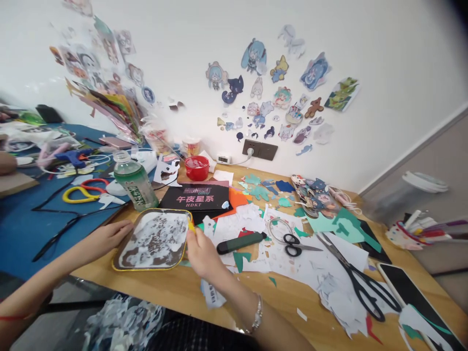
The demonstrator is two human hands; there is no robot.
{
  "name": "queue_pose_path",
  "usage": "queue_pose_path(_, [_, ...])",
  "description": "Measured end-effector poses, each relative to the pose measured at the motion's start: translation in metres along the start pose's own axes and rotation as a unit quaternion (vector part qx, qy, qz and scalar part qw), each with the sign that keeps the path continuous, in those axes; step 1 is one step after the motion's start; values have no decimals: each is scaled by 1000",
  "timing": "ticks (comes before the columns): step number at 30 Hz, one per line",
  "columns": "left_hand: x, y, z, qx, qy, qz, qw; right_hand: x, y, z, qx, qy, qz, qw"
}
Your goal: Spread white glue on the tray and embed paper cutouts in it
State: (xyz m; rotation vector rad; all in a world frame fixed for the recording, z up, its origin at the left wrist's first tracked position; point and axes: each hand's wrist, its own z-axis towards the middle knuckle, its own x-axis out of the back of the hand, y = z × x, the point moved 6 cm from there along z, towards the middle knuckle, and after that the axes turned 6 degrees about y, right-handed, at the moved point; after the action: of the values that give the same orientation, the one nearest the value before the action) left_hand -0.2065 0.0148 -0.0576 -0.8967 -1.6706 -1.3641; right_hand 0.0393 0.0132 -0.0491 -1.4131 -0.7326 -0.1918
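Observation:
A shallow rectangular tray (116,261) with a yellow rim lies on the wooden table, its dark bottom covered with patchy white residue. My left hand (114,235) rests at the tray's left edge, fingers stretched out. At the right edge, my right hand (202,253) is closed around a small yellow object (191,225); its kind is mostly hidden by the fingers. Behind the tray stand an uncapped green-labelled plastic bottle (135,183) and a black box (197,199) with pink lettering.
Right of my hand lie a dark green cutter (241,243), small black scissors (298,245), large black scissors (360,278) and paper scraps. A red bowl (196,168) stands at the back. Yellow-and-red-handled scissors (86,191) lie left; a phone (417,297) is at right.

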Motion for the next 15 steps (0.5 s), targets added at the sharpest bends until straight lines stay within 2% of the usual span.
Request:
queue_pose_path(3, [6,-27,9,18,-5,24,1000,-24,-4,7,-15,-18,2,1000])
queue_pose_path(6, [4,-42,14,28,0,50,998,-35,-9,8,-10,-34,-7,999])
queue_pose_path(9, [0,-46,16,31,9,74,997,-34,-8,7,9,-42,-26,999])
queue_pose_path(14, [-2,-41,12,9,-18,103,994,-16,1,-3,66,-42,-88,993])
queue_pose_path(15, [1,-40,11,5,-10,112,994,-14,2,-7,82,-42,-103,990])
